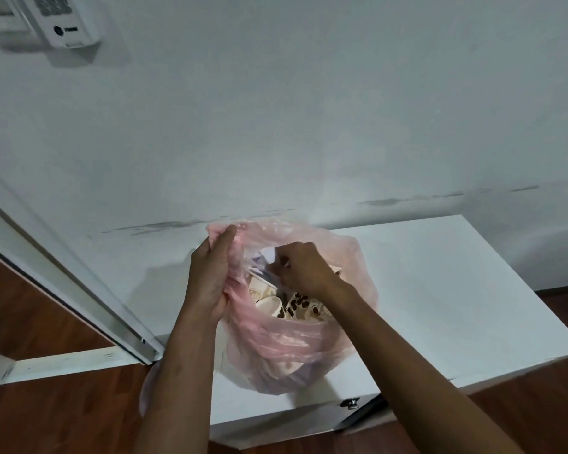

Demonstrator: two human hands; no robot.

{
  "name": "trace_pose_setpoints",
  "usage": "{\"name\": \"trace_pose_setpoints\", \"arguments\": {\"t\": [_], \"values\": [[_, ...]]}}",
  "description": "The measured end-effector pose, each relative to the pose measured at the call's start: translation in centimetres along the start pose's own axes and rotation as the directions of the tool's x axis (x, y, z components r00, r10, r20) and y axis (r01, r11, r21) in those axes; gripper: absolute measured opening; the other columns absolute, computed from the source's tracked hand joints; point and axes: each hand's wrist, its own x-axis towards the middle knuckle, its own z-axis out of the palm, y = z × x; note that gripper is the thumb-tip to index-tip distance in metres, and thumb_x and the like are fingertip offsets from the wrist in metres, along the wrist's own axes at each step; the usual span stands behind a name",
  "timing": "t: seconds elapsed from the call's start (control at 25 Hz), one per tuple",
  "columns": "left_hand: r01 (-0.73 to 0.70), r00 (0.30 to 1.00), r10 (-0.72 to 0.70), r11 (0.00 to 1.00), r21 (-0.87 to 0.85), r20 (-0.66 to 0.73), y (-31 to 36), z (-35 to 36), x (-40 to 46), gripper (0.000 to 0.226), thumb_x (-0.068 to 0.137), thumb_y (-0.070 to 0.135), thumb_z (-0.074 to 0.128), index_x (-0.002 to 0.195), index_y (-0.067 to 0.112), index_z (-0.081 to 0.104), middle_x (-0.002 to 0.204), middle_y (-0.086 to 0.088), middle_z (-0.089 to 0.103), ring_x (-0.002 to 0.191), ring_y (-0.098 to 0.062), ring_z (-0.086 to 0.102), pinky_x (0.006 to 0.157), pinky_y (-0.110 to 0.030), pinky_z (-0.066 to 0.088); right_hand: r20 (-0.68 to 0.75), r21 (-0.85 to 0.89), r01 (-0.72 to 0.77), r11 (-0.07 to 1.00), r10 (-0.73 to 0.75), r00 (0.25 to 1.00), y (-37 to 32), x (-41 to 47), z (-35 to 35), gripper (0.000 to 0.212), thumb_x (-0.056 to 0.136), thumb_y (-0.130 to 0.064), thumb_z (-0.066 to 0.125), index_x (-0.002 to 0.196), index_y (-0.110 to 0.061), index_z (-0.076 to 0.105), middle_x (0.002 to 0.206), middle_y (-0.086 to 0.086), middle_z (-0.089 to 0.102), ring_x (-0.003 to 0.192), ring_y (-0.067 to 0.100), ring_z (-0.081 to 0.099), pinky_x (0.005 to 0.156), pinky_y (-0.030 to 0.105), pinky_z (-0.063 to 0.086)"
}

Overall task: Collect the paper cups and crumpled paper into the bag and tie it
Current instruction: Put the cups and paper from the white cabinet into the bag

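Observation:
A thin pink plastic bag (276, 342) stands on the white table (456, 290), its mouth held wide. Inside lie several paper cups (269, 306), some with a brown bean pattern (300, 306), and a piece of white crumpled paper (266, 257) near the top. My left hand (210, 276) grips the bag's left rim, bunched between fingers and thumb. My right hand (302, 270) reaches into the mouth, its fingers curled and pinching at the white paper or the rim there; which of the two I cannot tell.
The table stands against a white scuffed wall (309, 126). A white door frame (79, 283) runs down the left. Brown wood floor (46, 414) lies below. A white wall device (63, 24) hangs at the top left. A metal latch (350, 403) sits on the table's front.

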Motion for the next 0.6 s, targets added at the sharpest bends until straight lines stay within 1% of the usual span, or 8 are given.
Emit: {"name": "trace_pose_setpoints", "arguments": {"t": [0.08, 0.12, 0.16, 0.24, 0.32, 0.4, 0.52, 0.6], "values": [[-0.004, 1.000, 0.004, 1.000, -0.005, -0.004, 0.1, -0.1, 0.0, 0.022, 0.089, 0.031, 0.068, 0.096, 0.010, 0.071, 0.091, -0.013, 0.065, 0.082, -0.023, 0.062, 0.076, -0.035, 0.047, 0.080, -0.044, 0.060, 0.997, -0.056, 0.995, -0.5, 1.2, 1.4, 0.032, 0.094, -0.027, 0.060, 0.064, -0.018, 0.062, 0.056, -0.002, 0.061, 0.052, 0.012, 0.047, 0.065, 0.026, 0.033], [-0.001, 1.000, 0.001, 1.000, -0.009, -0.008, 0.1, -0.2, -0.1, 0.019, 0.090, 0.030, 0.068, 0.093, 0.012, 0.070, 0.087, -0.011, 0.064, 0.079, -0.022, 0.061, 0.074, -0.034, 0.046, 0.154, -0.035, 0.072, 0.997, -0.066, 0.986, -0.5, 1.6, 1.7, 0.020, 0.094, -0.024, 0.060, 0.082, -0.017, 0.073, 0.068, 0.000, 0.070, 0.058, 0.006, 0.050, 0.069, 0.024, 0.036], [0.002, 1.000, -0.002, 1.000, -0.016, -0.008, 0.1, -0.3, -0.2, 0.017, 0.090, 0.030, 0.067, 0.090, 0.014, 0.069, 0.082, -0.009, 0.064, 0.074, -0.021, 0.061, 0.071, -0.033, 0.045, 0.246, -0.014, 0.072, 0.997, -0.066, 0.967, -0.6, 1.7, 1.5, 0.019, 0.093, -0.017, 0.059, 0.105, -0.018, 0.074, 0.086, 0.001, 0.076, 0.069, 0.003, 0.055, 0.072, 0.022, 0.038], [0.011, 1.000, -0.011, 0.999, -0.038, -0.007, 0.3, -0.6, -0.3, 0.015, 0.091, 0.029, 0.066, 0.088, 0.014, 0.067, 0.069, -0.004, 0.065, 0.061, -0.017, 0.061, 0.062, -0.028, 0.046, 0.340, 0.112, 0.047, 0.993, -0.083, 0.937, -0.4, 1.6, 0.3, 0.046, 0.088, 0.000, 0.051, 0.128, -0.018, 0.065, 0.109, 0.002, 0.074, 0.089, 0.007, 0.062, 0.073, 0.018, 0.044], [0.020, 1.000, -0.021, 0.998, -0.067, -0.016, 0.5, -1.0, -0.3, 0.014, 0.092, 0.027, 0.065, 0.089, 0.013, 0.067, 0.067, -0.004, 0.065, 0.057, -0.016, 0.061, 0.057, -0.025, 0.046, 0.303, 0.168, 0.080, 0.982, -0.129, 0.944, -0.1, 1.2, -0.4, 0.046, 0.089, -0.001, 0.049, 0.129, -0.018, 0.065, 0.109, -0.001, 0.074, 0.095, 0.013, 0.066, 0.078, 0.017, 0.046], [0.019, 0.999, -0.021, 0.997, -0.073, -0.029, 0.5, -1.1, -0.1, 0.014, 0.091, 0.027, 0.067, 0.089, 0.014, 0.068, 0.073, -0.005, 0.062, 0.063, -0.018, 0.058, 0.061, -0.028, 0.044, 0.311, 0.092, 0.174, 0.980, -0.194, 0.930, -1.0, 0.9, -0.1, 0.038, 0.091, -0.006, 0.053, 0.123, -0.018, 0.068, 0.096, -0.009, 0.073, 0.085, 0.010, 0.057, 0.073, 0.015, 0.039], [0.007, 1.000, -0.008, 1.000, -0.018, -0.017, 0.3, -0.8, -0.2, 0.014, 0.091, 0.028, 0.066, 0.089, 0.014, 0.067, 0.079, -0.004, 0.063, 0.070, -0.017, 0.059, 0.063, -0.026, 0.045, 0.396, 0.064, 0.174, 0.983, -0.185, 0.899, -3.1, 1.3, 1.7, 0.034, 0.081, -0.004, 0.048, 0.103, -0.007, 0.074, 0.093, 0.009, 0.073, 0.078, 0.011, 0.053, 0.067, 0.020, 0.037], [-0.002, 1.000, 0.002, 1.000, 0.012, -0.025, 0.3, -1.0, -0.2, 0.014, 0.091, 0.029, 0.065, 0.089, 0.015, 0.068, 0.084, -0.006, 0.063, 0.070, -0.016, 0.059, 0.061, -0.024, 0.045, 0.391, 0.036, 0.165, 0.986, -0.166, 0.905, -3.5, 1.5, 1.9, 0.029, 0.084, -0.010, 0.050, 0.099, -0.007, 0.074, 0.092, 0.009, 0.073, 0.082, 0.018, 0.059, 0.076, 0.025, 0.043]]}}
